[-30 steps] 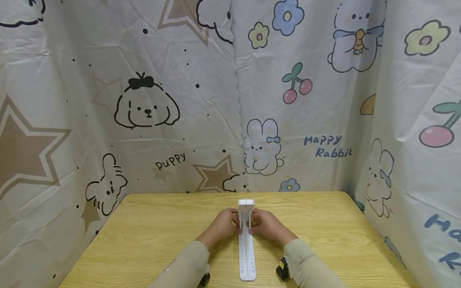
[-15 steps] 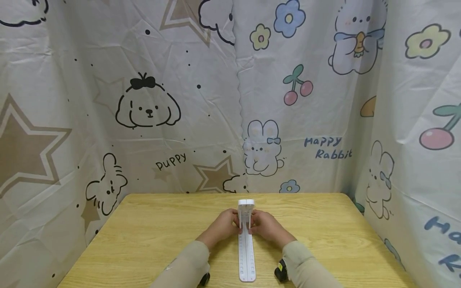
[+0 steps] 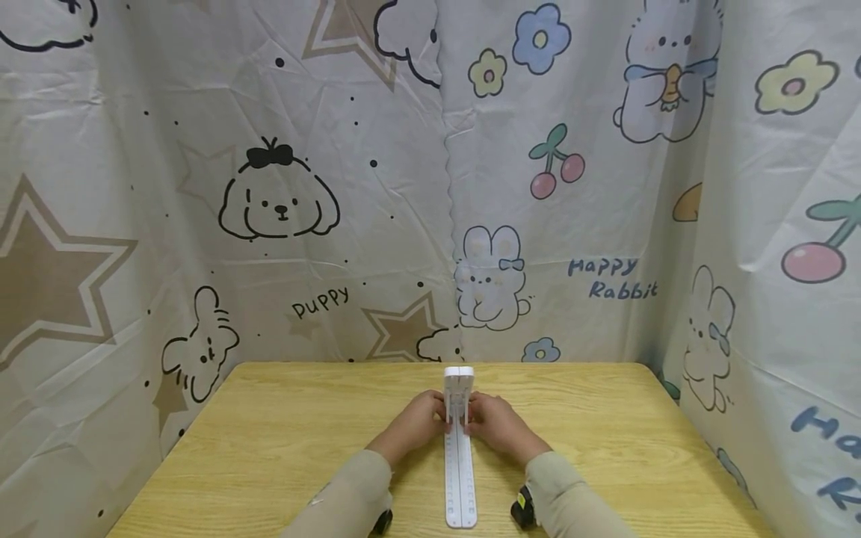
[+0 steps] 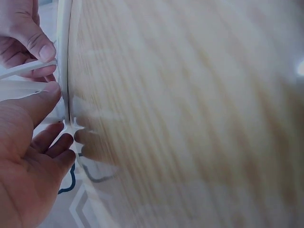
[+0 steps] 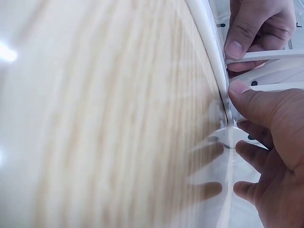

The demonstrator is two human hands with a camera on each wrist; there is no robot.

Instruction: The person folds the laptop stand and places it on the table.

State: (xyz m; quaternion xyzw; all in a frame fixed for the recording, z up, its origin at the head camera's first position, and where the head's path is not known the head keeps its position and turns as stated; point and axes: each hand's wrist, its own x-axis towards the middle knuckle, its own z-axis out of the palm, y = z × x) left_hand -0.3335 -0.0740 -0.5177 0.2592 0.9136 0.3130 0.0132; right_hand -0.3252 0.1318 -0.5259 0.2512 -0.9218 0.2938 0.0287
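A white folding laptop stand (image 3: 460, 478) lies lengthwise on the table, its two long rails side by side with rows of small notches. At its far end a raised bracket (image 3: 460, 382) stands up on thin struts. My left hand (image 3: 424, 418) pinches the left side near the strut, and my right hand (image 3: 501, 424) pinches the right side opposite. In the left wrist view, the left thumb (image 4: 45, 97) presses against the rail (image 4: 63, 47). The right wrist view has the right thumb (image 5: 242, 90) against a strut's end, other fingers spread beneath. The fingertips behind the bracket are partly hidden.
The wood-grain table (image 3: 303, 403) extends to both sides of the stand. A printed cloth curtain (image 3: 377, 224) hangs behind the table and along both sides. Black wrist devices (image 3: 522, 508) sit at the cuffs.
The stand's far bracket has risen and tilted slightly, showing more of its front face. Both hands keep nearly the same hold and place. The head view has shifted a little.
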